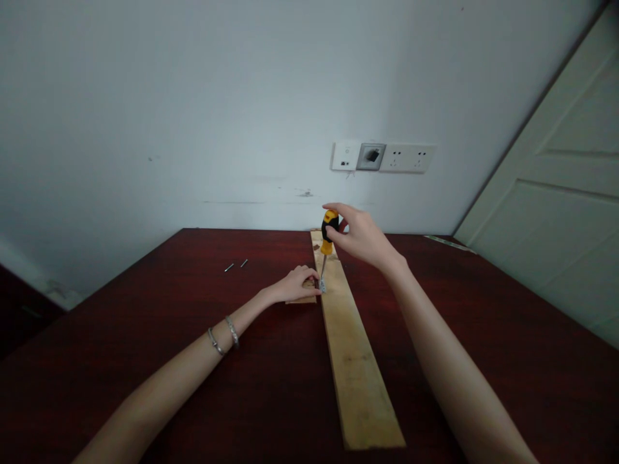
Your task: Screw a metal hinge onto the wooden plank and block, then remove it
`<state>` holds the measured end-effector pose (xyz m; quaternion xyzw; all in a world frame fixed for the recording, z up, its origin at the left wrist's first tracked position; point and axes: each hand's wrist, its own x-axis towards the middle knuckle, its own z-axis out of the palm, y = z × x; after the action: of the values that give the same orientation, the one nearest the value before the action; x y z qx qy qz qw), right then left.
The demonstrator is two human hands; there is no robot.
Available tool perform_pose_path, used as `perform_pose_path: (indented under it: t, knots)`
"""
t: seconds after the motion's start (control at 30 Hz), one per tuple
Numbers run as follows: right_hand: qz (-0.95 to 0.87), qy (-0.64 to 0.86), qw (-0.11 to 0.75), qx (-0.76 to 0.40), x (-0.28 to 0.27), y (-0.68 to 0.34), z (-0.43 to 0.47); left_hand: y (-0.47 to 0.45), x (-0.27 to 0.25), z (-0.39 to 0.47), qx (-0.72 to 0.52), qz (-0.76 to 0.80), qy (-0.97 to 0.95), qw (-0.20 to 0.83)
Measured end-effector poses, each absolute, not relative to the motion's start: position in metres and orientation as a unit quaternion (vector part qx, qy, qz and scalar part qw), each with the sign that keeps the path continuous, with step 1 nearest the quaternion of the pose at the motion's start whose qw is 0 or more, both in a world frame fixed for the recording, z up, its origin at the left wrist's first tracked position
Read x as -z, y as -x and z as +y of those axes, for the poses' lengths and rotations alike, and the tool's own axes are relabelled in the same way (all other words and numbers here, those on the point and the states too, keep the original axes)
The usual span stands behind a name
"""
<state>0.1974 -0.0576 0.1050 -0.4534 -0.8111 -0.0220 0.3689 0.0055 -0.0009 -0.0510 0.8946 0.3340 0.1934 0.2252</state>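
Note:
A screwdriver (327,248) with a yellow and black handle stands nearly upright, gripped near the top by my right hand (360,235). Its tip comes down on a small silver metal bracket (323,285) lying at the left edge of a long wooden board (355,351). With thumb and fingers, my left hand (297,283) pinches the bracket from the left. Under that hand is a small flat brown piece (302,300), partly covered by it. Any screw beneath the screwdriver tip is too small to make out.
Two screws or pins (229,267) lie on the dark red table (217,399), left of the board. Against the back stands a white wall with a row of sockets (406,158). A white panelled door (556,193) is at the right, with a pale strip (449,243) near the table's back right edge.

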Motion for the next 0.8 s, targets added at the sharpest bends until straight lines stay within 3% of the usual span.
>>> perform_pose_path:
  t: [0.8]
  knots:
    - [-0.804, 0.489, 0.327, 0.083, -0.1098, -0.1912, -0.0601, -0.0061, 0.0455, -0.0068, -0.194, 0.348, -0.889, 0.225]
